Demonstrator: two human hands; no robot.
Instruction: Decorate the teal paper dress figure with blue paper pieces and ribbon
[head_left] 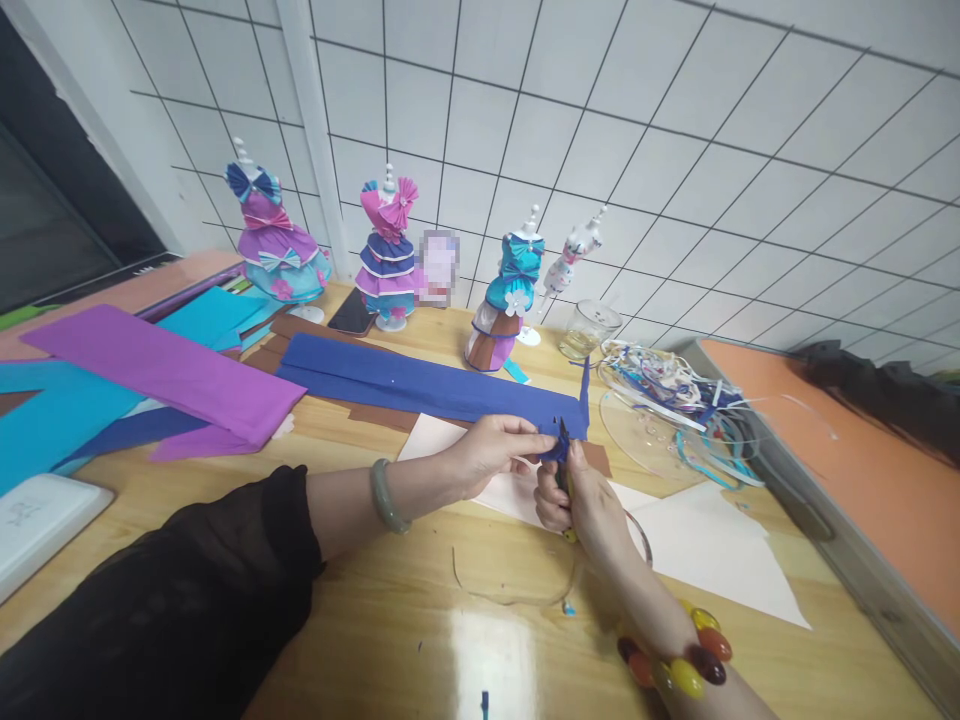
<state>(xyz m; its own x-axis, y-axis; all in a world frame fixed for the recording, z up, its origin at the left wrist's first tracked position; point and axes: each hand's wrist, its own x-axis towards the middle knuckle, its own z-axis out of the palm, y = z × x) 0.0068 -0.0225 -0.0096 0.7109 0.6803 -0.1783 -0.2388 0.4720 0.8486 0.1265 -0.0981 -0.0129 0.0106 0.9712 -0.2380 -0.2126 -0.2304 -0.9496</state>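
My left hand (491, 450) is closed, with thumb and fingertips pinching a small piece of dark blue crepe paper (553, 450). Close against it, my right hand (585, 495) grips a small hand tool with yellow-and-black handles (571, 533). The tool's dark pointed tips meet the blue piece; whether they are scissors or pliers I cannot tell. Behind both hands lies a long folded strip of dark blue crepe paper (420, 385), with a narrow end sticking up at its right. White paper sheets (720, 545) lie beneath and right of the hands.
Several dress forms stand along the tiled wall, including a teal-topped one (517, 290). Purple crepe paper (172, 375) and a white box-like object (45, 530) are at left. A glass (591, 330) and tangled ribbons (667, 385) sit at right, near an orange-topped raised edge (840, 450).
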